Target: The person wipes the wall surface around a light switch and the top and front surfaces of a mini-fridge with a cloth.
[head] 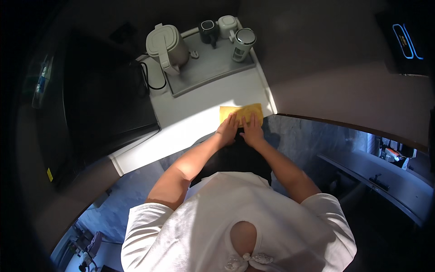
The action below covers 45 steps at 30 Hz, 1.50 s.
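A folded yellow cloth lies flat on the white countertop, close to its front right corner. The fingers of my left hand rest on the cloth's left part. My right hand has its fingers spread over the right part, beside the left hand. Both palms reach past the counter's front edge. Neither hand's fingers are closed round the cloth; they press on it from above.
Behind, a grey tray bears an electric kettle, a dark mug, a white mug and a lidded tumbler. A black cable curls left of the tray, near a large black screen. Walls flank the counter.
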### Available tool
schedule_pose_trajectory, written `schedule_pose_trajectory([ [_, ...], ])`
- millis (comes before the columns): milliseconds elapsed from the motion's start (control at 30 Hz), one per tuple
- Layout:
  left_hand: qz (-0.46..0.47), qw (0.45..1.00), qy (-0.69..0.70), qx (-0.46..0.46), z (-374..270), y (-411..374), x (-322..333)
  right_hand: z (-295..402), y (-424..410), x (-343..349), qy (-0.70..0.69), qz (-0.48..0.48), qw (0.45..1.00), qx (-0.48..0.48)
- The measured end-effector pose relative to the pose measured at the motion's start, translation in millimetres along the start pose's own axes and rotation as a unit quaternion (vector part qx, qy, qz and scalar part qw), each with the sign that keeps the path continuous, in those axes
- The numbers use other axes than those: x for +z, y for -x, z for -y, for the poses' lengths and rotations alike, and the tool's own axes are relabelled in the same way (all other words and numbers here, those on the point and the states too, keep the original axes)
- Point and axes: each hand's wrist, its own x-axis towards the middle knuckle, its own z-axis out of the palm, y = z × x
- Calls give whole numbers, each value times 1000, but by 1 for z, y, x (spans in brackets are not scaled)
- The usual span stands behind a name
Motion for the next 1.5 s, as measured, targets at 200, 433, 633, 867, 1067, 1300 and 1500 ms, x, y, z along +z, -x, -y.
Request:
schedule_pose_trajectory([
  [200, -11, 997, -54, -58, 29, -9, 14, -5, -41, -10, 5, -48, 997, -61],
  [433, 47, 923, 358, -134, 101, -15, -6, 13, -100, -56, -31, 39, 998, -31],
  [633, 91, 925, 326, -172, 90, 17, 4, 55, -92, -35, -29, 2, 999, -33],
  [867, 110, 934, 286, -182, 60, 68, 21, 92, -62, -26, -30, 3, 995, -93],
  [1067, 108, 925, 307, -193, 30, 94, 35, 104, -34, -19, -10, 38, 992, -122],
  [1300, 90, 913, 344, -198, 31, 89, 39, 94, -37, -11, -47, 29, 991, -121],
  [1500, 104, 916, 336, -192, 32, 67, 23, 74, -40, -16, -91, 5, 991, -96],
])
